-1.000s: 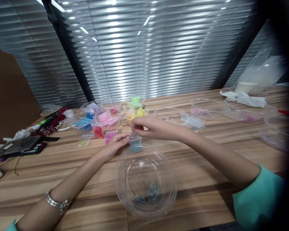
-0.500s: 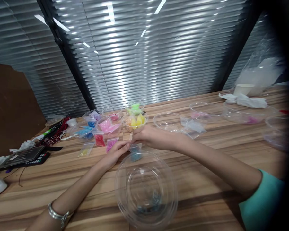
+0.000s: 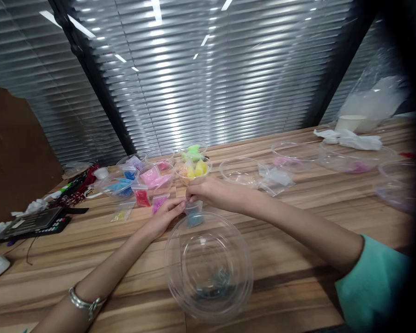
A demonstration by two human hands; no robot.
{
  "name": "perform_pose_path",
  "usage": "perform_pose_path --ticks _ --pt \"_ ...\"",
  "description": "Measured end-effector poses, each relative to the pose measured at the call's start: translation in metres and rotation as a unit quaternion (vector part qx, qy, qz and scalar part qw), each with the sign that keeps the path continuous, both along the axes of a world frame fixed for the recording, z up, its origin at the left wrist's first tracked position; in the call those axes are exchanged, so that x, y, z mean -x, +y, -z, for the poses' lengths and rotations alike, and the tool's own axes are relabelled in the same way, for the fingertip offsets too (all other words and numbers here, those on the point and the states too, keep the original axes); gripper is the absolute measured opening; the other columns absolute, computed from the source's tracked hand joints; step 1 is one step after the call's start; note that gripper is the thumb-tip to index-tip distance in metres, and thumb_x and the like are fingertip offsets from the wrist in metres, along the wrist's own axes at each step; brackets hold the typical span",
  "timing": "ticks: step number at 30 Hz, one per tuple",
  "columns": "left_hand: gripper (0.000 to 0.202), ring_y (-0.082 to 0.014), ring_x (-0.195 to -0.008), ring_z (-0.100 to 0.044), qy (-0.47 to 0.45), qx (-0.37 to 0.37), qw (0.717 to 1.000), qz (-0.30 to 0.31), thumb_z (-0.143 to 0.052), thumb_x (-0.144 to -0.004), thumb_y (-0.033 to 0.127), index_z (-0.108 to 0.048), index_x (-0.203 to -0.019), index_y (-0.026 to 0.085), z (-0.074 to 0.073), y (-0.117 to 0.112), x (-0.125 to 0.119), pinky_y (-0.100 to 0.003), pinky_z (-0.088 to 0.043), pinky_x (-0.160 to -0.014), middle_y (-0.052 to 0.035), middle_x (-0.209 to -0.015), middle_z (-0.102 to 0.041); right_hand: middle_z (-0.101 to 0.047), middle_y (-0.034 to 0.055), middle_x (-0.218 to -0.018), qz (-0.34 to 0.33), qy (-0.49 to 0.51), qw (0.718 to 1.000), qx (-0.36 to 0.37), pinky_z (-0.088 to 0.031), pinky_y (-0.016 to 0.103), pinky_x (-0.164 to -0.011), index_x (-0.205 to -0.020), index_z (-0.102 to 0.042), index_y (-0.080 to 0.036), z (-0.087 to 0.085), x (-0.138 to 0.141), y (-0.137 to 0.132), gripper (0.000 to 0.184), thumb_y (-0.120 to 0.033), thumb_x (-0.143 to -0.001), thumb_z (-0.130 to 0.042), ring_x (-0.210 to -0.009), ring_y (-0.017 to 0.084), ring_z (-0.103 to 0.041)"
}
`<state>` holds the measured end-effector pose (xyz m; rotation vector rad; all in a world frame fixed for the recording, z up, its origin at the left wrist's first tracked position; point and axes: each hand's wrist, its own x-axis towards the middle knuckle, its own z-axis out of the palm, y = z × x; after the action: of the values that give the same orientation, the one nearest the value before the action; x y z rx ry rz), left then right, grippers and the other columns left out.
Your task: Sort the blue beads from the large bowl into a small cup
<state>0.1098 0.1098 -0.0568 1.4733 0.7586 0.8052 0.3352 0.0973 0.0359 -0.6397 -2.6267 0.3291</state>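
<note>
Both hands meet at the top edge of a small clear zip bag with blue-teal contents, just behind a large clear plastic bowl. My left hand pinches the bag's upper left corner. From above, my right hand has its thumb and fingers closed on the same top edge, its fingertips partly hidden. Inside the large bowl lie some dark teal pieces. Close behind my left hand are a bag of pink bits and a bag of red bits.
Behind the hands stand clear bowls with yellow, green, pink and blue bags. A clear bowl and a crumpled plastic bag sit to the right. A calculator lies at left.
My right hand has drawn slightly closer to my left at the bag's top edge. The view has shifted a little; the bowls stay in place.
</note>
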Motion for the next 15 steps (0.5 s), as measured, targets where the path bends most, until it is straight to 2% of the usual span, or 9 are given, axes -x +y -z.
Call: perform_pose_path --ticks 6,12,15 --pt "0.041 -0.0260 -0.110 -0.062 -0.033 0.023 0.999 0.000 -0.068 -0.087 0.050 -0.071 -0.117 0.022 0.005 0.002 0.001 -0.034 -0.047 -0.094 -0.0077 -0.120 -0.069 -0.067 0.0048 -0.096 -0.048 0.024 0.999 -0.008 -0.046 0.025 -0.077 -0.106 -0.070 -0.015 0.003 0.001 0.005 0.033 0.001 -0.094 -0.045 -0.087 0.013 -0.061" --pt "0.033 -0.0211 -0.100 -0.063 -0.053 0.023 0.998 0.001 -0.071 -0.085 0.047 -0.074 -0.105 0.021 0.006 0.003 0.000 -0.028 -0.046 -0.088 -0.0048 -0.107 -0.071 -0.069 0.0057 -0.097 -0.032 0.040 0.999 -0.004 -0.048 0.027 -0.077 -0.098 -0.071 -0.015 0.008 0.004 0.004 0.020 -0.007 -0.094 -0.054 -0.087 0.015 -0.064" --pt "0.034 -0.0217 -0.099 -0.062 -0.055 0.027 0.998 -0.009 -0.072 -0.084 0.048 -0.074 -0.104 0.020 0.008 0.005 0.000 -0.029 -0.047 -0.085 -0.0057 -0.106 -0.071 -0.072 0.0044 -0.094 -0.029 0.050 0.998 0.011 -0.049 0.027 -0.077 -0.096 -0.072 -0.016 0.011 0.004 0.006 0.020 -0.012 -0.097 -0.052 -0.085 0.015 -0.066"
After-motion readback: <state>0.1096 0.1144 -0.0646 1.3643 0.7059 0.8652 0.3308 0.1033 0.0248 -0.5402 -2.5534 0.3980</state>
